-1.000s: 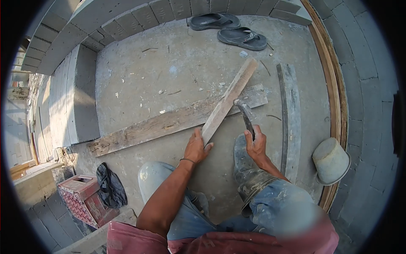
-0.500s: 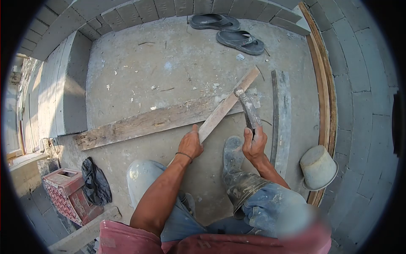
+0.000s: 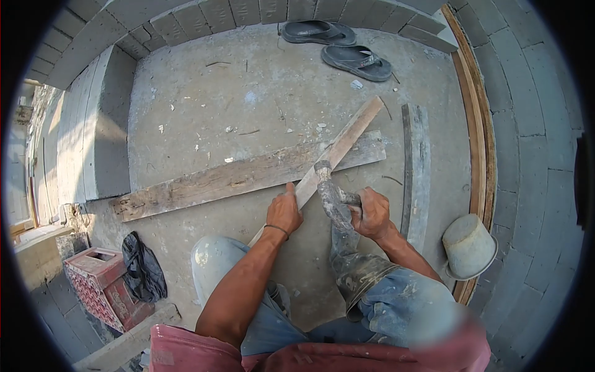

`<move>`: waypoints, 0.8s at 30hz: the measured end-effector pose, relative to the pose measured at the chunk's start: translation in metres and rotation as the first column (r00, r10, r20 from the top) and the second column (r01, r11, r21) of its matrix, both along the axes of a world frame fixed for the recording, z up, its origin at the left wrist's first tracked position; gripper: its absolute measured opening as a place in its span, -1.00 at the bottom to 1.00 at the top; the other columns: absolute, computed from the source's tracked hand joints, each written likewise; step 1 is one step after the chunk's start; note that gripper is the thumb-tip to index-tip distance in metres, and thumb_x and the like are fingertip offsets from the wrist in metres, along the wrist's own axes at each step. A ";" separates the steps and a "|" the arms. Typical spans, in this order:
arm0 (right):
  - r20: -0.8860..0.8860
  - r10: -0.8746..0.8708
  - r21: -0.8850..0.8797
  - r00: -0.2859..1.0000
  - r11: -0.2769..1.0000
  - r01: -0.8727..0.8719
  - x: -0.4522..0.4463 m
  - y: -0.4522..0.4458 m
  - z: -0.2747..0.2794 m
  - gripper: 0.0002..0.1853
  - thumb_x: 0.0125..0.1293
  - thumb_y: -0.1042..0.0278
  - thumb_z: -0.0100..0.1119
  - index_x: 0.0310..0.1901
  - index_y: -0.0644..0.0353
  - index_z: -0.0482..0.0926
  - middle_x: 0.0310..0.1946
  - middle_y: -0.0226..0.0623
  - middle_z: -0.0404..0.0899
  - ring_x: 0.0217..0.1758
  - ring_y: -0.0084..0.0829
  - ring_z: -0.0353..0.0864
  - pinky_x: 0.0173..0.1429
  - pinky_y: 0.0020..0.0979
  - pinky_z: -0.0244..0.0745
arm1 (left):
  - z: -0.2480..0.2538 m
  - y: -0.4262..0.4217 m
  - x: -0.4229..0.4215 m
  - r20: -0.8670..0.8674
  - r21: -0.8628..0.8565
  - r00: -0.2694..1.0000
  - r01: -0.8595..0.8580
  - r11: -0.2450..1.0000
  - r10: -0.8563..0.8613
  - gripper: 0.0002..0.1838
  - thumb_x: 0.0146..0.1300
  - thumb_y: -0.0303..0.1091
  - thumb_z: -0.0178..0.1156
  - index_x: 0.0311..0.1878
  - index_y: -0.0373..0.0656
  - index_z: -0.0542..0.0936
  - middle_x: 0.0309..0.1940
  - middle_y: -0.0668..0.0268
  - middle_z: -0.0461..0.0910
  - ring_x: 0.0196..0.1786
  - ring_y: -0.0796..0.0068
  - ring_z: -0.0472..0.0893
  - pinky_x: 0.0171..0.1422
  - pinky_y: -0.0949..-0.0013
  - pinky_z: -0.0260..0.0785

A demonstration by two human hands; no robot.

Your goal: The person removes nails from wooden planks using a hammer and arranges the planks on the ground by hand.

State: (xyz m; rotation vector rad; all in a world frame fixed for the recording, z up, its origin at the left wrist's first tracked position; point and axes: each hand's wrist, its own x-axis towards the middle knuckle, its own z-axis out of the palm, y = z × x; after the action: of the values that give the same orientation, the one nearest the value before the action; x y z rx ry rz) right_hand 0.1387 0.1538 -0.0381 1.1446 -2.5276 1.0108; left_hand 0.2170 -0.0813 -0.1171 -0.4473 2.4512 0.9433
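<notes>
My left hand [image 3: 284, 212] is closed round the lower part of a narrow wooden strip [image 3: 353, 133], which slants up to the right across a wide weathered board [image 3: 217, 178] on the concrete floor. My right hand [image 3: 372, 214] grips the dark handle of a hammer [image 3: 335, 199]. The hammer's head is at the strip's face, a little above and right of my left hand; whether it touches the wood I cannot tell. Beyond my right hand a grey-edged plank [image 3: 416, 167] lies on the floor.
Two dark sandals [image 3: 356, 62] lie at the back. On the right are a bucket [image 3: 469, 247] and long timbers [image 3: 478, 149] along the block wall. A red crate [image 3: 111, 288] with a black bag [image 3: 144, 266] stands at lower left. Blocks [image 3: 111, 124] stand at left.
The hammer has swung down and left, from the crossing of the boards towards my left hand. My right hand has turned with it. My left hand still holds the strip.
</notes>
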 end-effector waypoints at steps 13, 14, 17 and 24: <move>0.135 -0.120 0.042 0.984 0.992 0.115 -0.001 0.009 -0.022 -0.76 0.42 0.44 0.41 -0.10 0.34 0.51 -0.40 0.01 0.55 -0.44 0.11 0.64 -0.39 -0.06 0.53 | 0.018 -0.001 -0.017 -0.312 -0.195 0.946 -0.154 0.968 0.088 -0.29 0.09 -0.37 0.57 0.24 -0.32 0.41 -0.05 -0.13 0.60 0.10 -0.31 0.64 0.13 -0.18 0.55; 0.153 -0.157 0.060 0.976 0.987 0.150 -0.005 0.011 -0.026 -0.75 0.40 0.45 0.42 -0.08 0.34 0.52 -0.40 0.00 0.55 -0.44 0.10 0.64 -0.39 -0.06 0.53 | 0.025 0.000 -0.021 -0.317 -0.194 0.945 -0.153 0.969 0.086 -0.29 0.09 -0.37 0.57 0.24 -0.32 0.41 -0.05 -0.13 0.60 0.10 -0.31 0.64 0.13 -0.18 0.55; 0.109 -0.143 0.073 0.984 0.988 0.136 -0.016 0.014 -0.021 -0.73 0.37 0.47 0.43 -0.04 0.37 0.54 -0.40 -0.03 0.55 -0.46 0.06 0.63 -0.41 -0.08 0.51 | 0.037 0.003 -0.032 -0.315 -0.172 0.940 -0.192 0.966 0.131 -0.31 0.09 -0.31 0.60 0.19 -0.31 0.43 0.02 -0.14 0.60 0.18 -0.29 0.61 0.20 -0.14 0.52; -0.184 0.117 -0.106 0.976 0.985 -0.139 -0.017 -0.001 0.029 -0.64 0.28 0.45 0.50 0.00 0.44 0.57 -0.43 -0.12 0.51 -0.51 -0.08 0.57 -0.45 -0.16 0.46 | 0.045 -0.003 -0.040 -0.131 -0.039 0.976 -0.181 0.983 0.175 -0.32 0.08 -0.29 0.60 0.15 -0.35 0.42 0.06 -0.17 0.62 0.14 -0.27 0.67 0.21 -0.10 0.57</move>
State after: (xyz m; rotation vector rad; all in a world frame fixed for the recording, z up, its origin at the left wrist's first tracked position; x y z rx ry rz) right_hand 0.1221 0.1526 -0.0095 1.3142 -2.2498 1.0240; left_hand 0.1774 -0.0838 -0.0718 -0.6523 2.5889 1.0111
